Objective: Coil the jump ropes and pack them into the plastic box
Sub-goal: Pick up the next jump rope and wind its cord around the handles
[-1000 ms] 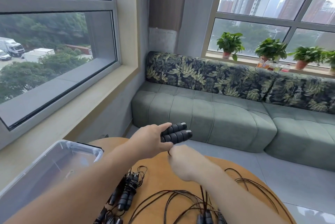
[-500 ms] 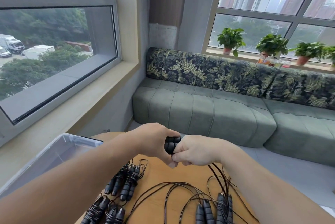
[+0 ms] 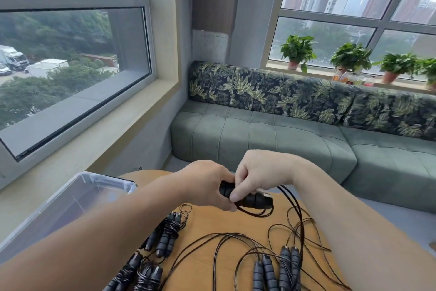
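Winding the cord around a pair of handles

My left hand (image 3: 207,184) grips the 2 black ribbed foam handles (image 3: 250,197) above the round wooden table (image 3: 236,224) while my right hand (image 3: 257,176) pinches the thin dark cord (image 3: 296,210), starting a wrap; next I judge more turns. Wrapped rope bundles (image 3: 165,235) lie beside the clear plastic box (image 3: 99,184) at the left edge; loose cords (image 3: 236,246) tangle underneath.
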The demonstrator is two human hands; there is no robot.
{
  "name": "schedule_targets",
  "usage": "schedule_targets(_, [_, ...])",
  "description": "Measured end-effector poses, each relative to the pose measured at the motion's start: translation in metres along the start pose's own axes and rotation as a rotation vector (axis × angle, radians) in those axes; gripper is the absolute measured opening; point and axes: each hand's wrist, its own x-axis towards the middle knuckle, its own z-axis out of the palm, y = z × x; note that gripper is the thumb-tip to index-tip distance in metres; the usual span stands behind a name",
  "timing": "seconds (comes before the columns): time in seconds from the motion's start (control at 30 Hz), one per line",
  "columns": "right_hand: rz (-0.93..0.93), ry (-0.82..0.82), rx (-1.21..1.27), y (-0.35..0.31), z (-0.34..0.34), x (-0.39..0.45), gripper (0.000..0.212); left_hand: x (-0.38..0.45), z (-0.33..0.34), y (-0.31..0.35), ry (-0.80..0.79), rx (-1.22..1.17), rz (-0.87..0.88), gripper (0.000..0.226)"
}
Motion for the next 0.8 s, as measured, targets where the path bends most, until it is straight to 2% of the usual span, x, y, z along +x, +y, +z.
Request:
schedule_targets(0.07, [0.015, 0.006, 0.143, 0.010, -0.004, 0.000, 0.028, -0.003, -0.001, 0.005, -0.037, -0.025, -0.005, 0.038])
schedule_targets(0.17, [-0.016, -0.018, 0.338, 0.023, -0.002, 0.004, 0.021, -0.010, -0.005, 0.010, -0.058, -0.190, -0.028, 0.035])
schedule_targets(0.27, [-0.038, 0.012, 0.531, 0.038, 0.005, 0.010, 0.029, -0.018, -0.006, 0.011, -0.014, -0.317, -0.047, 0.031])
schedule_targets(0.37, [-0.062, 0.012, 0.769, 0.055, 0.015, 0.015, 0.032, -0.023, -0.005, 0.012, 0.025, -0.427, -0.034, 0.036])
schedule_targets(0.47, [-0.168, 0.043, 1.134, 0.071, 0.034, 0.024, 0.040, -0.018, -0.001, 0.007, 0.069, -0.641, 0.028, 0.037])
schedule_targets(0.53, [-0.249, 0.070, 1.430, 0.076, 0.050, 0.030, 0.037, -0.015, 0.001, 0.005, 0.093, -0.655, 0.000, 0.042])
schedule_targets(0.67, [-0.136, 0.129, 1.933, 0.075, 0.082, 0.037, 0.038, -0.012, 0.014, 0.003, 0.138, -0.662, -0.088, 0.053])
schedule_targets(0.73, [-0.137, 0.152, 1.952, 0.066, 0.092, 0.038, 0.034, -0.006, 0.014, -0.003, 0.240, -0.772, -0.113, 0.065])
schedule_targets(0.8, [-0.079, 0.246, 1.861, 0.051, 0.095, 0.038, 0.008, -0.001, 0.011, -0.008, 0.307, -0.759, -0.121, 0.064])
